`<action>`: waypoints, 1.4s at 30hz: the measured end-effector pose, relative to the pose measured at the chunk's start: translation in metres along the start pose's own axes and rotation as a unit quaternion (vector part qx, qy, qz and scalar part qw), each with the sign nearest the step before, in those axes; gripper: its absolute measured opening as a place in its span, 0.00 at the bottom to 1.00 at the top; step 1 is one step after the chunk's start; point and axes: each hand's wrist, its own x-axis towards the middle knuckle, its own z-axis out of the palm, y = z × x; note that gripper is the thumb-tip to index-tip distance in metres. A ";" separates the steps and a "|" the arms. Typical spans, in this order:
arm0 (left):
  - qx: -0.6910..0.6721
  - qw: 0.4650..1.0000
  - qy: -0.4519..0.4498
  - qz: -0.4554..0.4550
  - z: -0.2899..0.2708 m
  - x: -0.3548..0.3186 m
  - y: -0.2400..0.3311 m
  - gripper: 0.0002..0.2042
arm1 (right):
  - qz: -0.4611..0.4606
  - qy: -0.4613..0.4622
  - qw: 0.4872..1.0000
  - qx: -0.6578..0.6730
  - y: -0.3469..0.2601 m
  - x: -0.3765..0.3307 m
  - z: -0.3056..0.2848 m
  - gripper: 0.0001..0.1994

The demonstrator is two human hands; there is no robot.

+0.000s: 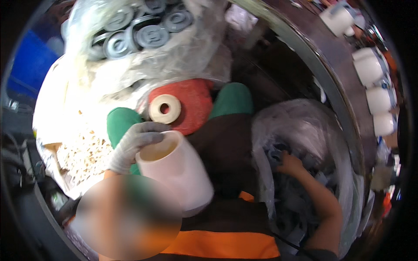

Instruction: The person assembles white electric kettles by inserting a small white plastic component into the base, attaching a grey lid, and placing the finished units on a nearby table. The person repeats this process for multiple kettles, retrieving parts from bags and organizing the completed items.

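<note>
One white cylindrical cup (176, 172) is held tilted in the centre of the view, its open mouth turned up and to the left, just above the dark lap. It is gripped at the rim by the left hand (133, 145), which is covered by a grey glove and whose fingers are curled over the edge. Just beyond the cup, a red spool of thread (193, 102) with a cream ring-shaped core (164, 108) is seen lying between the green-clad knees. The bare right hand (289, 163) is pushed into a clear plastic bag (305, 122) of grey parts at the right; whether anything is grasped there cannot be told. Another plastic bag of grey round discs (143, 26) is placed at the top left. Several white cups (370, 82) are lined up along the curved bench at the far right.
</note>
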 end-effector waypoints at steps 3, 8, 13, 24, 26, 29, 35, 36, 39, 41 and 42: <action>0.017 1.000 -0.009 -0.008 0.012 0.001 0.011 0.18 | 0.009 0.181 0.976 0.125 -0.002 -0.035 -0.031 0.30; -0.048 0.993 -0.062 0.093 0.012 0.024 -0.026 0.19 | -0.188 0.368 0.830 0.374 -0.065 -0.114 -0.122 0.21; -0.402 0.906 -0.133 -0.008 0.028 0.019 -0.026 0.33 | -0.382 0.082 0.759 0.521 -0.171 -0.128 -0.167 0.21; -0.341 0.936 -0.041 0.076 0.029 0.005 -0.035 0.44 | -0.414 0.055 0.791 0.447 -0.230 -0.092 -0.159 0.17; -0.281 0.954 -0.047 0.094 0.034 -0.005 -0.026 0.44 | -0.436 0.107 0.788 0.422 -0.230 -0.087 -0.148 0.17; -0.314 0.945 -0.071 0.061 0.031 -0.005 -0.036 0.44 | -0.445 0.127 0.776 0.428 -0.232 -0.085 -0.138 0.17; -0.300 0.940 -0.144 0.070 0.024 0.001 -0.046 0.44 | -0.500 0.199 0.762 0.361 -0.229 -0.083 -0.139 0.16; -0.277 0.948 -0.137 0.075 0.024 0.001 -0.048 0.45 | -0.505 0.210 0.757 0.359 -0.227 -0.081 -0.137 0.16; -0.204 0.969 -0.112 0.078 0.024 0.000 -0.047 0.48 | -0.521 0.235 0.738 0.360 -0.227 -0.075 -0.129 0.16; -0.153 0.981 -0.096 0.069 0.023 0.000 -0.042 0.54 | -0.532 0.246 0.723 0.366 -0.230 -0.073 -0.128 0.16; -0.146 0.982 -0.088 0.076 0.023 0.001 -0.045 0.53 | -0.536 0.242 0.720 0.369 -0.230 -0.071 -0.127 0.16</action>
